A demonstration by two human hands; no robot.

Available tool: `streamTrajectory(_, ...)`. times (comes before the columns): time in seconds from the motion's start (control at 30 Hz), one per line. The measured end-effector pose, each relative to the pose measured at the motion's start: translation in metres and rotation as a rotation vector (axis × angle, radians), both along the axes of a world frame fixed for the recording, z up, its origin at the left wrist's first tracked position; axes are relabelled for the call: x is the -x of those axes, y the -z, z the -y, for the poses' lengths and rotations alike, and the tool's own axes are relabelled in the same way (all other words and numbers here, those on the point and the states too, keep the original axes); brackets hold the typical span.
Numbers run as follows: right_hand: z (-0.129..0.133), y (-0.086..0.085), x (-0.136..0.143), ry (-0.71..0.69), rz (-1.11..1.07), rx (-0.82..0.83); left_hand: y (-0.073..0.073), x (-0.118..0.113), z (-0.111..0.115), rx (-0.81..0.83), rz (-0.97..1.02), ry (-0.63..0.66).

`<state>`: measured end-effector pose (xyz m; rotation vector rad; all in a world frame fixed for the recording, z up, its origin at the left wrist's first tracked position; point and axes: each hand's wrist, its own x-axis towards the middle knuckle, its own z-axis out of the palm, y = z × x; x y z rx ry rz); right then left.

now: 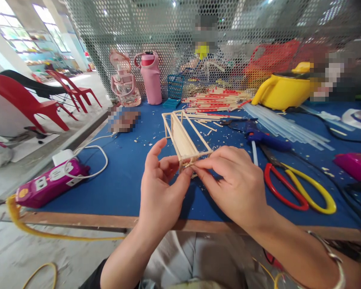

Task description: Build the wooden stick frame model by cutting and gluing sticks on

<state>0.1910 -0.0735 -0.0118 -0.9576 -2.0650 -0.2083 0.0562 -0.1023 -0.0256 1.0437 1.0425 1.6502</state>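
Observation:
A small frame of thin wooden sticks point(183, 138) is held up over the blue table, its near end toward me. My left hand point(165, 184) grips the lower left corner of that end, with the thumb pressed near the bottom and the index finger raised. My right hand point(233, 176) pinches at the same end from the right, thumb and index finger together on a small stick piece point(188, 163). The fingertips of both hands almost meet there. What lies behind the fingers is hidden.
Red-and-yellow-handled scissors point(299, 188), a blue glue gun point(266, 138) and clear glue sticks point(289, 124) lie right. Loose sticks point(213, 100) are piled behind. A purple power strip point(51, 180) sits left; two bottles, one pink point(151, 80), stand by the mesh.

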Motion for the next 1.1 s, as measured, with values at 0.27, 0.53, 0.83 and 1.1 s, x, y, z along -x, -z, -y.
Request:
streamTrajectory(0.27, -0.0008, 0.0010, 0.0019, -0.012, 0.003, -0.030, 0.0017, -0.0003, 0.0002, -0.027, 0.023, -0.012)
streamTrajectory(0.53, -0.0004, 0.0031, 0.0022, -0.026, -0.024, -0.052, 0.0004, -0.0012, 0.0003, -0.040, 0.068, -0.020)
streamTrajectory(0.83, -0.0004, 0.0038, 0.0028, -0.002, -0.040, -0.037, -0.0012, -0.0008, -0.0004, -0.030, 0.058, -0.029)
streamTrajectory(1.1, -0.0010, 0.0047, 0.0031, -0.004, -0.040, -0.015, -0.0018, -0.0002, 0.0023, -0.001, 0.016, -0.049)
